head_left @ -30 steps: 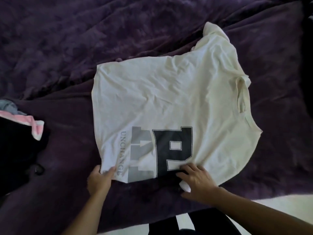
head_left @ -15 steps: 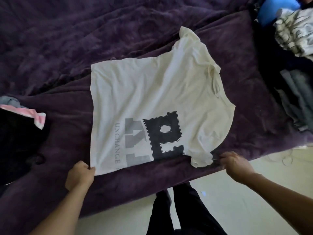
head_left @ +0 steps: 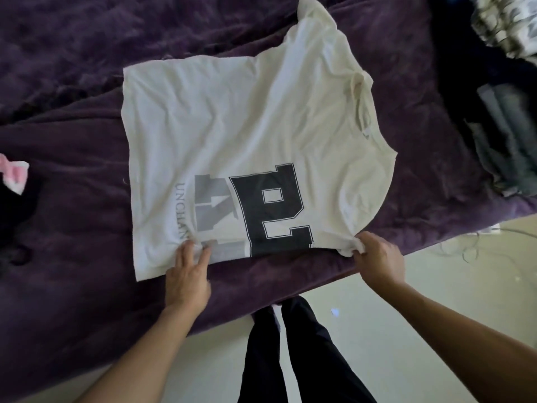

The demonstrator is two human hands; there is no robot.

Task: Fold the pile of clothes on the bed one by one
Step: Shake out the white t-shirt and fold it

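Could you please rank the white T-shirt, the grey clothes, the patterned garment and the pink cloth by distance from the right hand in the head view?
1. white T-shirt: gripped by the right hand at its near edge.
2. grey clothes: at the right edge.
3. patterned garment: far right corner.
4. pink cloth: far left edge.

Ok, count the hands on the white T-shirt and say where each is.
2. The left hand presses straight fingers on the white T-shirt near its grey print; the right hand grips its bunched near corner. None seem hidden.
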